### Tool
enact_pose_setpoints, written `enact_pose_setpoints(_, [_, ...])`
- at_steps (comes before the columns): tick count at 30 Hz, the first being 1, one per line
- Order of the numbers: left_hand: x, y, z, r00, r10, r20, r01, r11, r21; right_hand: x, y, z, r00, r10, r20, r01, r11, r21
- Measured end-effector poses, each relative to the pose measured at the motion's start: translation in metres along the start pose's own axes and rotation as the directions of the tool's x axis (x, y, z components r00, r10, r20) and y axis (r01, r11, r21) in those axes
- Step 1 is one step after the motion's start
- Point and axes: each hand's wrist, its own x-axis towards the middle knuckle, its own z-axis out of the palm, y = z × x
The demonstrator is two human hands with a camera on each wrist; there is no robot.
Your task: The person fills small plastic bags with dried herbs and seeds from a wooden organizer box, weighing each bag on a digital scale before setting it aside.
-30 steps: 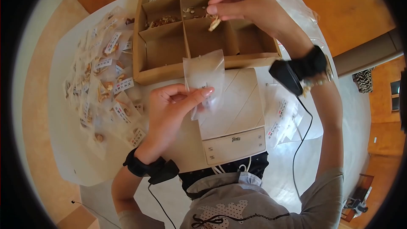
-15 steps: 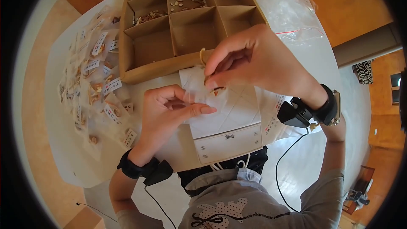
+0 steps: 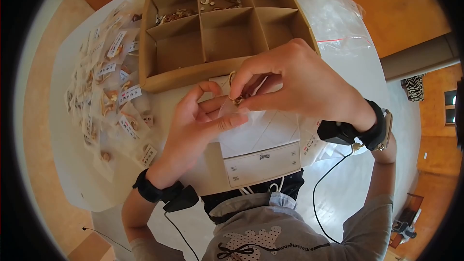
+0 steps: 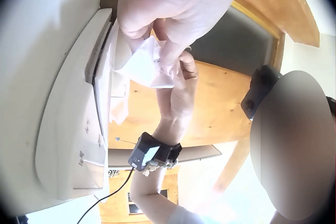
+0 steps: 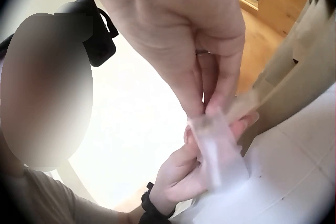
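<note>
The left hand point(image 3: 195, 123) pinches a small translucent bag point(image 3: 227, 111) above the white scale point(image 3: 261, 164). At the bag's top, the right hand point(image 3: 295, 84) holds a tan, root-like dried piece point(image 3: 233, 75) between thumb and fingertips. In the right wrist view the bag point(image 5: 223, 153) hangs under the right hand point(image 5: 184, 35), with the left hand point(image 5: 184, 174) behind it. The left wrist view shows the bag point(image 4: 142, 66) between the left hand point(image 4: 178, 3) and the right hand point(image 4: 178, 95). How far the piece is inside the bag is hard to tell.
Behind the hands stands a divided cardboard box point(image 3: 179, 75), dried pieces in several compartments. Many labelled filled bags point(image 3: 108, 96) lie in a heap at the left. Clear plastic point(image 3: 333, 19) lies at the back right, more labelled bags point(image 3: 314, 147) right of the scale.
The right hand has come down from over the box to the bag, bringing the dried piece to its top. The left hand still pinches the bag, its upper fingers now more raised.
</note>
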Motion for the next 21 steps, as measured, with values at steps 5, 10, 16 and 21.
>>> enact_pose_setpoints(5, [0.001, -0.001, -0.001, 0.991, -0.092, 0.101, 0.108, 0.981, -0.163, 0.006, -0.003, 0.000, 0.995, 0.043, 0.085, -0.032, 0.992, -0.121])
enact_pose_setpoints(10, [0.001, -0.005, -0.006, 0.990, -0.070, 0.125, 0.097, 0.968, -0.232, 0.010, -0.004, 0.001, 0.994, 0.026, 0.107, -0.016, 0.996, -0.091])
enact_pose_setpoints(16, [0.001, -0.009, -0.011, 0.991, 0.045, 0.123, -0.018, 0.976, -0.217, 0.009, -0.004, 0.004, 0.996, -0.090, 0.025, 0.093, 0.961, -0.260])
enact_pose_setpoints(21, [0.002, -0.011, -0.016, 0.950, 0.250, 0.187, -0.179, 0.927, -0.330, 0.011, -0.016, 0.003, 0.988, -0.150, 0.033, 0.151, 0.905, -0.398])
